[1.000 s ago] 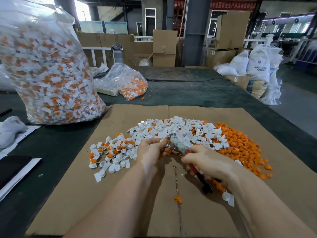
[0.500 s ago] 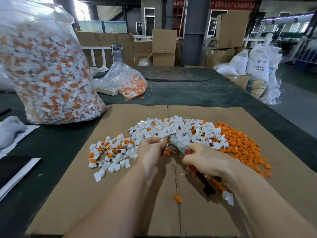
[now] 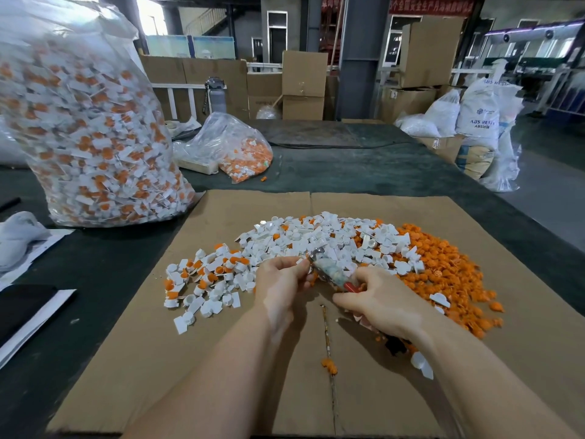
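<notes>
Head view showed both hands working over a brown cardboard sheet point(image 3: 221, 359) on the dark bench. The left hand point(image 3: 280, 282) had its fingers curled and pinched on a small white part point(image 3: 301, 263), of which only a sliver showed, held against the metal nose of the pliers point(image 3: 329, 271). The right hand point(image 3: 378, 304) was clamped round the pliers' red and black handles, with the thumb laid along them. The tool lay slantwise between the hands, just in front of the heap of white caps point(image 3: 316, 237), with the orange plugs point(image 3: 443, 274) spread to its right. The part looked like stiff, smooth moulded plastic, and I judged it to be very light and apt to slip or flick out of a pinch. The flat tab seemed the surest place to hold it, leaving the round end free for the tool. The pliers were probably rigid metal and far heavier, with a taped middle that gave some friction. They were best held well down the handles for leverage. Against the frame half a second earlier almost nothing had changed. Both hands sat in nearly the same spots, the right perhaps a shade lower, and the piles and the stray orange piece point(image 3: 329, 365) on the cardboard seam had not moved.
</notes>
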Motion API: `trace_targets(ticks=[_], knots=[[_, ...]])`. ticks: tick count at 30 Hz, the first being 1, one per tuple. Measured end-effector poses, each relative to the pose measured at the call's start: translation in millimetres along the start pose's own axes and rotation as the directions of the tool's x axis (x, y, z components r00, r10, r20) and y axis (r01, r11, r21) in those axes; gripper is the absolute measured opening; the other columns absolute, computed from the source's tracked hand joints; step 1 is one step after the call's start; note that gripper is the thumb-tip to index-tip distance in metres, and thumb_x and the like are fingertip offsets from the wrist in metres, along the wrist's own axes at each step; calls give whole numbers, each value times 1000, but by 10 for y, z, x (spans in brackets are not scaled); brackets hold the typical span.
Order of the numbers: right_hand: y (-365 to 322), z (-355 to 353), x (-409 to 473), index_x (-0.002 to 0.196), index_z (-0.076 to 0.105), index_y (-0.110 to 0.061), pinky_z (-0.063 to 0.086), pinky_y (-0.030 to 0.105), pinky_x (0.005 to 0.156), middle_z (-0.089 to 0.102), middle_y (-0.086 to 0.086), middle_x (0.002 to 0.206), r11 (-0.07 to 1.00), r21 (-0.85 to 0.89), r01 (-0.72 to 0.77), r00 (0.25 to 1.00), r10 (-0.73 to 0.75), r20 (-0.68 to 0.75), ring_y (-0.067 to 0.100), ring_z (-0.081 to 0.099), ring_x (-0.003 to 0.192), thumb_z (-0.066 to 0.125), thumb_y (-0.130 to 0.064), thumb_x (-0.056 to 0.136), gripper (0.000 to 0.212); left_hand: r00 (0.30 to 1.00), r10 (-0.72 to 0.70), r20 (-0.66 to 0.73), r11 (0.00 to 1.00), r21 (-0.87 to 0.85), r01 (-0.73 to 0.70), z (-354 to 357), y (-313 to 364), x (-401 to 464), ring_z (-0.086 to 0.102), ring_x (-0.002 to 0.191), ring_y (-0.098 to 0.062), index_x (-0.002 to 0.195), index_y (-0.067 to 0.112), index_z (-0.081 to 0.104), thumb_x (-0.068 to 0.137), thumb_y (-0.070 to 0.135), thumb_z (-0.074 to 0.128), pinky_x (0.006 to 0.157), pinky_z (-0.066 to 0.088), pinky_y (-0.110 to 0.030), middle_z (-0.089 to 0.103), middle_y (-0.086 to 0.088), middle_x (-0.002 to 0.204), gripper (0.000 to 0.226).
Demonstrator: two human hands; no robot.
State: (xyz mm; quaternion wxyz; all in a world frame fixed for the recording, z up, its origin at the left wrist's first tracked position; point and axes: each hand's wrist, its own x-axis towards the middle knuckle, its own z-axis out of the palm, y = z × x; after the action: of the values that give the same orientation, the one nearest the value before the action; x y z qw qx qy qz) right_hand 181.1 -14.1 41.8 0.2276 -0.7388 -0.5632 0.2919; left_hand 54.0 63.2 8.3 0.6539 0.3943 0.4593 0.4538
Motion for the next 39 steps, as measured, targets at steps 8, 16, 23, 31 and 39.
trace_targets(ticks=[8,16,23,31,39], knots=[[203,-8,57,99,52,-25,44,23,65,52,-9,90,986,-164,-26,982,-6,-190,6,52,79,67,-52,75,40,996,90,13,989,113,-91,-28,-96,-7,55,48,-11,95,1,62,92,2,56,52,50,-25,55,-8,61,7],[411,-49,237,112,54,-21,45,31,83,57,-1,110,837,-502,-217,894,-36,-446,19,49,106,57,-68,75,60,937,321,140,764,546,-344,-89,-210,6,54,113,-9,112,21,68,97,15,50,99,38,-19,64,4,118,24],[423,0,249,133,46,-25,28,38,104,47,2,133,723,-653,-225,871,-150,-467,22,38,125,45,-65,84,64,926,338,167,741,560,-371,-120,-246,26,56,100,-7,96,31,61,94,21,56,81,38,-16,64,9,100,12],[156,585,191,84,69,-10,52,36,68,65,3,80,862,-334,380,718,-503,-481,22,61,80,69,-6,81,5,926,304,223,828,420,-373,-156,-233,-9,60,91,2,93,27,69,89,6,58,84,43,-9,67,14,91,23],[221,622,158,86,71,-7,46,23,74,69,2,83,891,-269,366,680,-454,-576,18,64,81,72,-1,77,11,898,331,288,739,513,-437,-135,-297,-29,56,77,0,99,29,63,78,6,74,71,44,-7,64,13,91,34]])
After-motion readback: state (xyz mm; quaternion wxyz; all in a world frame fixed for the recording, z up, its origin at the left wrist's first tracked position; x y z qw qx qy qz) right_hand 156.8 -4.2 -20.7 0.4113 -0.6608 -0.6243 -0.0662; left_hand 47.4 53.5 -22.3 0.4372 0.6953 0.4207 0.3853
